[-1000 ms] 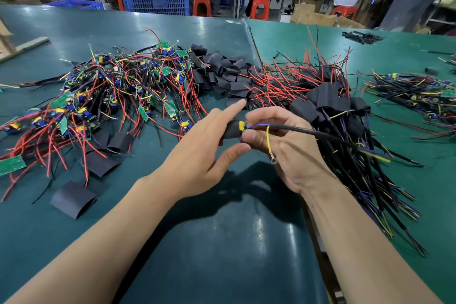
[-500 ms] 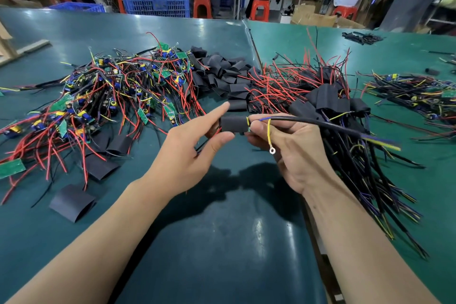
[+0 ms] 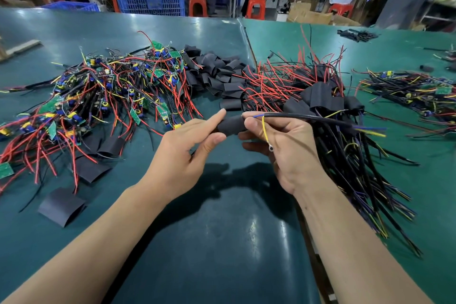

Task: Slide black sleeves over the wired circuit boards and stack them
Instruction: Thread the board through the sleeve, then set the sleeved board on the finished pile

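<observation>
Sleeve (image 3: 231, 126) is held level above the green table (image 3: 209, 242), near the middle of the scene, with its long axis running left to right. A black cable (image 3: 306, 117) leaves its right end and runs off to the right; a yellow wire (image 3: 265, 131) with a ring terminal hangs down from the same end. No board is seen inside it.

A blue crate (image 3: 150, 1) far off behind the table is filled with dark wired parts.

The left hand (image 3: 182, 153) is closed on the sleeve's left end, pinched between forefinger and thumb. The right hand (image 3: 283, 150) is closed on the right end, where the cable comes out.

Bare boards (image 3: 103, 96) with red wires are heaped at the left. Loose sleeves (image 3: 217, 71) are heaped far centre, and sleeved ones (image 3: 325, 99) are stacked just right of the hands.
</observation>
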